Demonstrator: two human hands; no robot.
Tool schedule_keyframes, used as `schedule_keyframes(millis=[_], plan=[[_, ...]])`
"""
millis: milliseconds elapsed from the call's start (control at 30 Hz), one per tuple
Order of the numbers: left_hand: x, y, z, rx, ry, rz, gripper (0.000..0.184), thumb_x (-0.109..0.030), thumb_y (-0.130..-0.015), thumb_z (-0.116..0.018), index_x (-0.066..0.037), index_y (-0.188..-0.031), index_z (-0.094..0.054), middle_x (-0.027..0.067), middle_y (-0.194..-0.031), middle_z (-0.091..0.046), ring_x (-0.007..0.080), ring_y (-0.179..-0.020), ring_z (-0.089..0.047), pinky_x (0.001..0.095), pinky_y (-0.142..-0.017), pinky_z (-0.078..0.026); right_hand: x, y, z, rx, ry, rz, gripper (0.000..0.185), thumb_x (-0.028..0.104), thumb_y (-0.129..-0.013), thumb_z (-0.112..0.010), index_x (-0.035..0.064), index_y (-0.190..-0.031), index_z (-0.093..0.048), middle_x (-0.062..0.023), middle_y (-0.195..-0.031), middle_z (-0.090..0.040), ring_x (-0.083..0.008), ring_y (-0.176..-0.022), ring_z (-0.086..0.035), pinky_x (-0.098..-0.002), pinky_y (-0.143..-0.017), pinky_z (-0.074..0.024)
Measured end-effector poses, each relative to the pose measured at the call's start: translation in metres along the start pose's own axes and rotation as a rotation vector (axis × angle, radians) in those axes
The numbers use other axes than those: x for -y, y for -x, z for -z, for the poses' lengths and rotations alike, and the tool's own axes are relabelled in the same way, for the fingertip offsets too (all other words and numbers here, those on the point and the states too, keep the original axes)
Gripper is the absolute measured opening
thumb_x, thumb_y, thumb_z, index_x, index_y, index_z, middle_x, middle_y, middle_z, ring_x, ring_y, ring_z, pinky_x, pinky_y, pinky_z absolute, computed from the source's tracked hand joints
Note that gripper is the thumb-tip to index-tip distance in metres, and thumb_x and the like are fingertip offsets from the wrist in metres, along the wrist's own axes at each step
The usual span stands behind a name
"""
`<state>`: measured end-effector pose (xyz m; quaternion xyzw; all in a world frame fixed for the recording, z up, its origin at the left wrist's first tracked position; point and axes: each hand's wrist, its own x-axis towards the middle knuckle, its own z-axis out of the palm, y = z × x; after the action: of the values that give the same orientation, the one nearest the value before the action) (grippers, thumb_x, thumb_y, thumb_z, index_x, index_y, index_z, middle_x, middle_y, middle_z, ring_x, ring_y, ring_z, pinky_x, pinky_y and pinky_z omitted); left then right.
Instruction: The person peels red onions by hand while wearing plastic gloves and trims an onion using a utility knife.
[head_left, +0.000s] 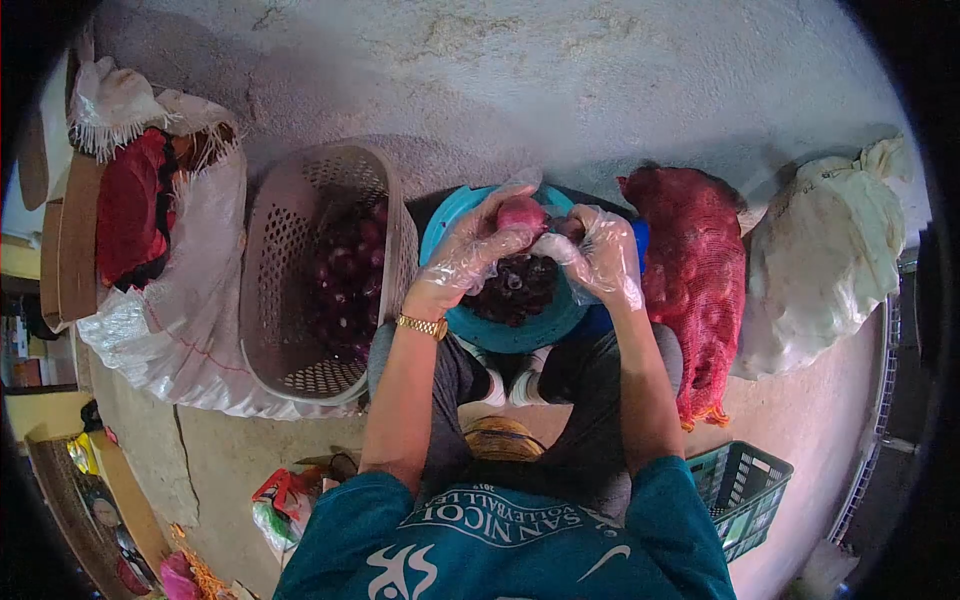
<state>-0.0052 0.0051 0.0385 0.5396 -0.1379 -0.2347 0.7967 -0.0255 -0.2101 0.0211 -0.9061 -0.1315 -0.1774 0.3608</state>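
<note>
My left hand point(470, 250), in a clear plastic glove, is closed around a red onion point(521, 213) above a turquoise basin point(440, 222). Close beside it, my right hand point(605, 258), gloved the same way, has its fingers curled and its thumb reaching toward the onion. A small dark piece shows at the right fingers, but I cannot make out what it is. Dark onion skins point(515, 292) lie in the basin, which stands between my knees against the wall.
At left stands a perforated plastic basket point(275, 290) of red onions point(350, 270), beside a white woven sack point(205, 260). A red mesh sack point(695, 280) and a pale full sack point(820, 260) lean along the wall at right. A green crate point(745, 490) sits at my right side.
</note>
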Motion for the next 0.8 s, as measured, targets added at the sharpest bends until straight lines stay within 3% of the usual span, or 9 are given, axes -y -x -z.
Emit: schedule_keyframes(millis=[100, 167, 400, 467, 600, 667, 800], plan=[[-0.003, 0.001, -0.001, -0.016, -0.027, 0.024, 0.06, -0.019, -0.09, -0.073, -0.006, -0.143, -0.049, 0.0048, -0.133, -0.056, 0.0141, -0.118, -0.054, 0.0301, -0.105, -0.042, 0.003, 0.0, 0.002, 0.0, -0.006, -0.004, 0.052, 0.053, -0.078, -0.076, 0.0024, -0.08, -0.062, -0.0202, -0.066, -0.06, -0.0412, -0.065, -0.061, -0.0441, -0.059, -0.0472], [-0.001, 0.0, 0.001, -0.013, -0.026, 0.029, 0.06, -0.018, -0.09, -0.073, -0.006, -0.143, -0.049, 0.0047, -0.133, -0.056, 0.0137, -0.118, -0.054, 0.0299, -0.105, -0.042, -0.002, 0.002, -0.001, 0.016, -0.009, -0.03, 0.057, 0.054, -0.079, -0.076, -0.0005, -0.078, -0.058, -0.0181, -0.068, -0.058, -0.0346, -0.062, -0.058, -0.0394, -0.058, -0.0453], [0.001, 0.0, 0.001, 0.002, 0.012, 0.02, 0.061, -0.019, -0.09, -0.073, -0.007, -0.144, -0.049, 0.0044, -0.13, -0.057, 0.0135, -0.115, -0.055, 0.0297, -0.102, -0.045, -0.001, 0.001, -0.002, 0.004, -0.033, -0.028, 0.052, 0.048, -0.08, -0.075, -0.0015, -0.078, -0.06, -0.0191, -0.069, -0.059, -0.0363, -0.063, -0.058, -0.0407, -0.058, -0.0448], [0.003, -0.002, 0.003, 0.005, -0.006, 0.016, 0.06, -0.019, -0.089, -0.074, -0.007, -0.143, -0.049, 0.0045, -0.129, -0.057, 0.014, -0.115, -0.056, 0.0306, -0.101, -0.047, 0.0, 0.0, 0.0, 0.017, -0.055, -0.009, 0.042, 0.04, -0.08, -0.077, 0.0008, -0.086, -0.063, -0.022, -0.068, -0.059, -0.0424, -0.067, -0.061, -0.0437, -0.06, -0.0471], [0.004, -0.001, 0.002, 0.024, 0.037, 0.0, 0.059, -0.018, -0.089, -0.073, -0.006, -0.142, -0.05, 0.0049, -0.127, -0.058, 0.0154, -0.114, -0.057, 0.0332, -0.099, -0.049, -0.005, 0.003, -0.005, 0.032, -0.08, -0.037, 0.034, 0.031, -0.083, -0.073, -0.0009, -0.088, -0.065, -0.0222, -0.069, -0.059, -0.039, -0.063, -0.059, -0.042, -0.061, -0.047], [0.005, -0.001, 0.003, 0.029, 0.052, -0.002, 0.058, -0.017, -0.089, -0.073, -0.006, -0.141, -0.05, 0.0049, -0.127, -0.058, 0.0155, -0.114, -0.057, 0.0332, -0.1, -0.049, -0.008, 0.002, -0.007, 0.19, -0.328, -0.179, 0.038, 0.034, -0.091, -0.069, -0.0023, -0.079, -0.065, -0.0032, -0.064, -0.056, -0.0112, -0.062, -0.048, -0.0334, -0.058, -0.0423], [0.0, 0.0, -0.001, -0.009, 0.092, 0.025, 0.055, -0.009, -0.087, -0.074, -0.007, -0.137, -0.053, 0.0049, -0.125, -0.057, 0.0163, -0.113, -0.056, 0.0308, -0.101, -0.047, -0.006, 0.002, -0.007, 0.23, -0.423, -0.157, 0.035, 0.029, -0.094, -0.066, -0.0016, -0.078, -0.066, 0.0027, -0.064, -0.053, -0.0059, -0.066, -0.044, -0.0307, -0.057, -0.0403]])
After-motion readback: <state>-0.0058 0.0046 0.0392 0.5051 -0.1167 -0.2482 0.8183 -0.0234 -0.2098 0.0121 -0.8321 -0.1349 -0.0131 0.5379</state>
